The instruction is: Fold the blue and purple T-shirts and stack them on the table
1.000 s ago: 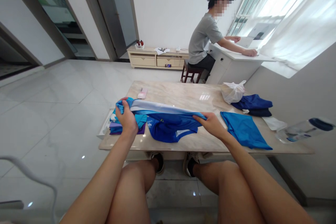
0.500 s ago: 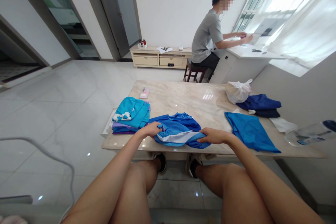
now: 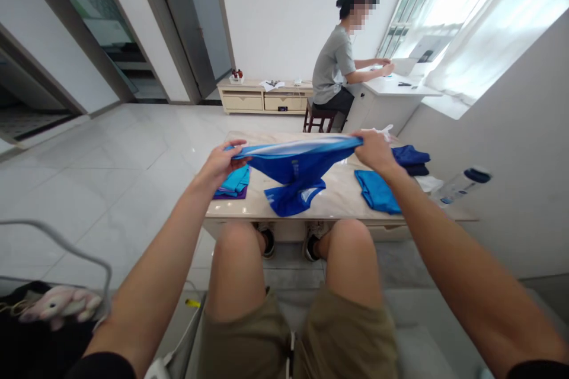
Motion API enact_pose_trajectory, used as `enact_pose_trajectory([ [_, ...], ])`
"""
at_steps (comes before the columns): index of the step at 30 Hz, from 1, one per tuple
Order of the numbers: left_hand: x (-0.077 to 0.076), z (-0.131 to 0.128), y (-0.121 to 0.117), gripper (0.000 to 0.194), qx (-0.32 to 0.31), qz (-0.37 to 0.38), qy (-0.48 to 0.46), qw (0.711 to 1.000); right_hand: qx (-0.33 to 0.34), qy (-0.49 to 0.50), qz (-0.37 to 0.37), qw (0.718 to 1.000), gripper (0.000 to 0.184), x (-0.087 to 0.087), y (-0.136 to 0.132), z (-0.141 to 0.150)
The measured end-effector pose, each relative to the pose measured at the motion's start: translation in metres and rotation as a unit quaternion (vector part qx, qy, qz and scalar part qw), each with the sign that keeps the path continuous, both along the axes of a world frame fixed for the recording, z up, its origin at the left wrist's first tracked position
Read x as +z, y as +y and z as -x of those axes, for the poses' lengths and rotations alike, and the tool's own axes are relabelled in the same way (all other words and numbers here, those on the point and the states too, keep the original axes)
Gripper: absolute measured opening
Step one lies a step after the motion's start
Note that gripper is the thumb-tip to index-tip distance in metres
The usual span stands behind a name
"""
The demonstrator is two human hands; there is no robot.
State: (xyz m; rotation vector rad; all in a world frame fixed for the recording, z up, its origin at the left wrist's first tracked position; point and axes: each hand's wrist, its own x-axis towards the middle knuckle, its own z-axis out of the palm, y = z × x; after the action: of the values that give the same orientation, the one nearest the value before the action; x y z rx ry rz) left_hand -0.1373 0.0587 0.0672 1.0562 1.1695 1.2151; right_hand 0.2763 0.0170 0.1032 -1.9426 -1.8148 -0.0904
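Note:
A blue shirt (image 3: 288, 169) with a white and light-blue band hangs stretched between my hands above the table. My left hand (image 3: 225, 161) is closed on one end of its hem, and my right hand (image 3: 372, 148) grips the other end. The shirt's lower part, with the collar opening, rests on the table near the front edge. Below my left hand lies a stack of folded turquoise and purple clothes (image 3: 235, 183). A folded bright-blue cloth (image 3: 377, 189) lies under my right forearm, partly hidden by it.
The marble-topped table (image 3: 340, 204) stands before my knees. Dark-blue clothes (image 3: 411, 157) and a clear bottle (image 3: 462, 186) with a blue cap are at its right side. Beyond it, a person (image 3: 331, 62) sits on a stool at a white desk (image 3: 391, 87). A plush toy (image 3: 62, 303) lies at lower left.
Both hands have lifted the shirt's hem up and away from me and drawn it wider apart. The shirt was bunched on the table before. My view has tilted and shifted.

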Motion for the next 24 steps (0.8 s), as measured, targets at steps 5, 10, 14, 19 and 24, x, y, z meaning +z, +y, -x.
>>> enact_pose_trajectory([
  [5, 0.035, 0.022, -0.086, 0.017, -0.063, 0.053, 0.067, 0.994, 0.061, -0.067, 0.039, 0.995, 0.035, 0.050, -0.086, -0.008],
  [10, 0.041, 0.008, -0.127, 0.020, -0.046, 0.073, 0.037, 0.996, 0.003, -0.091, 0.163, 0.982, 0.034, 0.043, -0.134, -0.001],
  [14, 0.102, -0.003, -0.128, 0.024, -0.043, -0.069, 0.035, 0.996, -0.037, -0.068, 0.022, 0.997, 0.043, 0.105, -0.145, -0.005],
  [19, 0.146, -0.009, -0.107, 0.050, 0.041, -0.325, 0.036, 0.944, 0.014, -0.016, -0.192, 0.981, 0.038, 0.175, -0.142, -0.009],
  [24, 0.072, -0.039, -0.078, 0.008, 0.085, -0.097, 0.067, 0.989, 0.013, 0.018, -0.002, 1.000, 0.014, 0.117, -0.111, 0.012],
])
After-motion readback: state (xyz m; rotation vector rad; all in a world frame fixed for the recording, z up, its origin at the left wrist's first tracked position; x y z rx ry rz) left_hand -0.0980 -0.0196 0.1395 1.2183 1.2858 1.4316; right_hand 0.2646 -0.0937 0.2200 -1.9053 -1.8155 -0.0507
